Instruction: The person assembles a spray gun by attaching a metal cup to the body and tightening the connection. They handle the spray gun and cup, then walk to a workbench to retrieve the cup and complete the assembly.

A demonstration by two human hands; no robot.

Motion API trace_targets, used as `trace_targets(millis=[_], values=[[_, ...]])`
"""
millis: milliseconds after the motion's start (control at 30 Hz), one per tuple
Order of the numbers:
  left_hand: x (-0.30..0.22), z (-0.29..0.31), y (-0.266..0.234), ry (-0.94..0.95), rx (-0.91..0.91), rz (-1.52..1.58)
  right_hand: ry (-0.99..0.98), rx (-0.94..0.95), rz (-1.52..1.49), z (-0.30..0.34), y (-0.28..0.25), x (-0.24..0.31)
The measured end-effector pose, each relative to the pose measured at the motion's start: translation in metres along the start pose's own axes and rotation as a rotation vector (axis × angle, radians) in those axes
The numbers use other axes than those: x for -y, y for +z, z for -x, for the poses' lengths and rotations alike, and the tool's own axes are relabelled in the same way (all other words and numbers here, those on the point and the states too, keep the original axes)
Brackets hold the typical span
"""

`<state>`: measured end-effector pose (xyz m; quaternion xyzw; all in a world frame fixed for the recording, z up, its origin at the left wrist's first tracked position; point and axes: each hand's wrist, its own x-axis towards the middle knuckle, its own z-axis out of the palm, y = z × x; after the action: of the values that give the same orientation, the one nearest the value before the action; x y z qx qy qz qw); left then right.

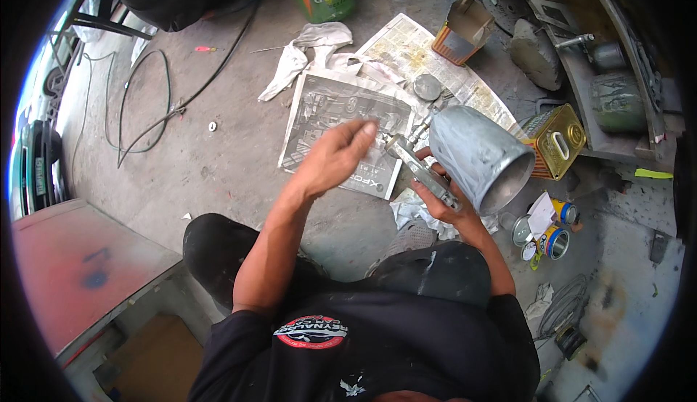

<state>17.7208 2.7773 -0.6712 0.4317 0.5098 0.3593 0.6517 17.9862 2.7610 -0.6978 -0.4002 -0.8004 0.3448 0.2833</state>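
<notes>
Above the newspaper [330, 122], the right hand [443, 202] holds a spray gun [465, 159].

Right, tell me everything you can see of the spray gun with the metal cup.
The grey metal spray gun with its large cup is dusted with pale paint. The cup lies tilted, open mouth toward the lower right. The right hand grips the gun's body from below; the left hand hovers by its head, above the newspapers on the concrete floor.

Grey metal spray gun [421, 173] with large dull-silver aluminium cup [479, 157], paint-speckled. Held off the floor, right of centre, above the newspaper. Cup tilted, open mouth facing near-right, empty inside as far as visible. Gun body runs diagonally beneath the cup's left side.
</notes>
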Motion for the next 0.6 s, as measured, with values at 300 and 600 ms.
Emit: trace_targets(millis=[300, 600], values=[[0.023, 0.009, 0.041, -0.047, 0.118, 0.601, 0.262, -0.140, -0.395, -0.009, 0.022, -0.019], [0.020, 0.011, 0.030, 0.026, 0.129, 0.390, 0.895, 0.235, -0.745, -0.003, -0.004, -0.012]])
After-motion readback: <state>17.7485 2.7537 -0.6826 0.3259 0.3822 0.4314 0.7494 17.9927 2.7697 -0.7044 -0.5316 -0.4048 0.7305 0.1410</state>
